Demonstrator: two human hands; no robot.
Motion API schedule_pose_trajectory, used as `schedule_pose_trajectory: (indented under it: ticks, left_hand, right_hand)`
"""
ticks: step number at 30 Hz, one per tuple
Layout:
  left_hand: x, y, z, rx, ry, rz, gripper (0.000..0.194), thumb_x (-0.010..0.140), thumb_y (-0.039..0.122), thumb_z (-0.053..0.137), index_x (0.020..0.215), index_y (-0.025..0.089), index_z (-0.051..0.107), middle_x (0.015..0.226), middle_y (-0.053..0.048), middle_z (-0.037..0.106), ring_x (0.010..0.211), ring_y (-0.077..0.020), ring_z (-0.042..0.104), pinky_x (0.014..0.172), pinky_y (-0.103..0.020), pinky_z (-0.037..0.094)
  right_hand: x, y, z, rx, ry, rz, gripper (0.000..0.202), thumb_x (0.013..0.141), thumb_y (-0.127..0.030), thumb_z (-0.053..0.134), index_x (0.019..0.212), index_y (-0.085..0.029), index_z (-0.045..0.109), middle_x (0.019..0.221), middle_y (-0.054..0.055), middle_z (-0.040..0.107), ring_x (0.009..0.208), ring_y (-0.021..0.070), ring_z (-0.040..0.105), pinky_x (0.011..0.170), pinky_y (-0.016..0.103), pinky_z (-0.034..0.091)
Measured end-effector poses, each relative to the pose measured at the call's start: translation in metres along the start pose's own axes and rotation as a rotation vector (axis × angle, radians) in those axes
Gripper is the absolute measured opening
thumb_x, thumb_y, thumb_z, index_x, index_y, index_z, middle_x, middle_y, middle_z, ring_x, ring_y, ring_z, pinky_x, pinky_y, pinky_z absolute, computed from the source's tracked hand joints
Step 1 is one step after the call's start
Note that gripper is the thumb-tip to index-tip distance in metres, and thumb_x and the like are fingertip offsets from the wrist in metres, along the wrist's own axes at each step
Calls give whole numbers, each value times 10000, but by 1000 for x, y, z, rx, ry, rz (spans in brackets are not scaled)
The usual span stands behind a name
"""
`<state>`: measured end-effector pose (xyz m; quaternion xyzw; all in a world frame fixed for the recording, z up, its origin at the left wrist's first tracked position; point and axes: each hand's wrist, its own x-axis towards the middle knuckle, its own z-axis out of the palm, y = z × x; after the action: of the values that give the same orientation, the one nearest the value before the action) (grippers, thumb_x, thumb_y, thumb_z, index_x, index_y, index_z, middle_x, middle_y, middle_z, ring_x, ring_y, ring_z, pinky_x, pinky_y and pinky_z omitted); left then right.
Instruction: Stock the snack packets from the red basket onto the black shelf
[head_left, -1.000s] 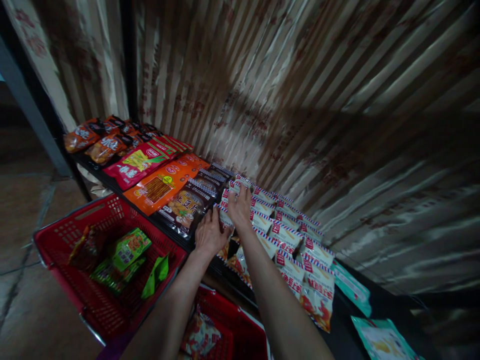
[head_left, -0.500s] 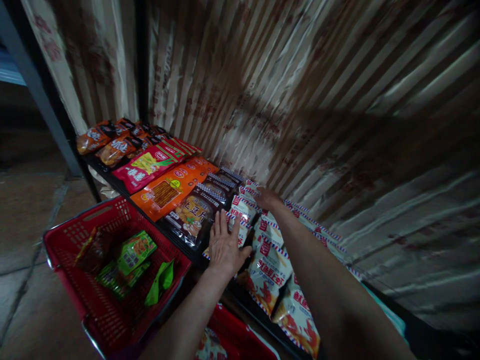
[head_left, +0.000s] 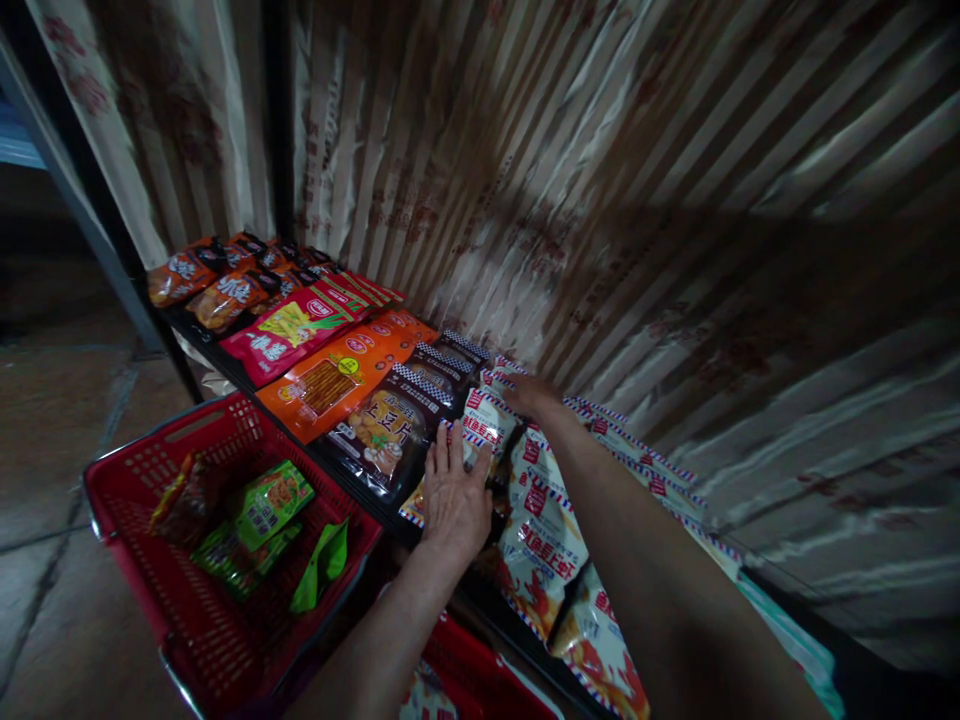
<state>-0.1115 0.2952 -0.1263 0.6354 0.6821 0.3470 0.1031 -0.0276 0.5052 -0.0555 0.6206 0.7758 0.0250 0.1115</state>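
My left hand lies flat with its fingers stretched out, on a white snack bag with a red-and-blue striped edge at the front of the row. My right hand reaches farther back, over another white snack bag and against the bags behind it. Its fingers are bent downward and their tips are hidden, so its grip cannot be made out. More of these white bags with red lettering, such as the large front bag, stand tilted beneath and beside my right forearm.
Left of the white bags are brown potato-chip packs, orange packs, pink packs and small orange-black bags. A red basket holding green packets stands in front; another red container is below. A striped curtain hangs behind.
My left hand has shifted slightly right, with its thumb drawn in closer to the fingers. My right hand stays over the back bags. The view has moved a little.
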Motion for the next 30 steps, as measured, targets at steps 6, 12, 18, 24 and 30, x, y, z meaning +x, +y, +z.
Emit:
schedule_pose_trajectory:
  ticks: [6,12,18,24,30]
  left_hand:
    - [2,0,5,16,19,17,629,750,190,617,1338,311,428,1550,-69,163,1426,-325,42,1091,-515,269]
    - [4,2,7,48,-40,52,448,805,217,573,1245,297,546,1545,-71,186,1422,-342,27,1123,-543,192]
    - [5,-3,8,75,-62,81,395,829,246,543,1217,312,571,1517,-32,279,1426,-317,46,1126,-558,195]
    - [6,-7,8,87,-50,82,397,823,217,540,1209,305,580,1482,-26,351,1426,-318,45,1124,-575,203]
    - [7,-10,6,82,-43,110,395,827,241,546,1220,266,575,1489,-62,334,1423,-331,41,1138,-554,184]
  right_hand:
    - [4,0,5,-1,11,-3,476,860,-330,468,1317,-199,494,1313,121,557,1182,249,541,942,326,418]
    - [7,1,5,-9,23,21,476,866,-333,458,1312,-168,490,1285,149,571,1167,259,551,935,342,428]
    - [9,3,9,-22,7,37,405,890,-328,408,1195,-144,601,1248,160,598,1174,264,545,933,352,425]
    - [10,-6,10,-22,4,67,376,873,-309,425,1136,-145,639,1214,163,620,1138,252,572,898,332,446]
    - [7,-12,6,-10,27,109,360,859,-275,435,1122,-155,650,1203,159,626,1105,264,591,881,351,460]
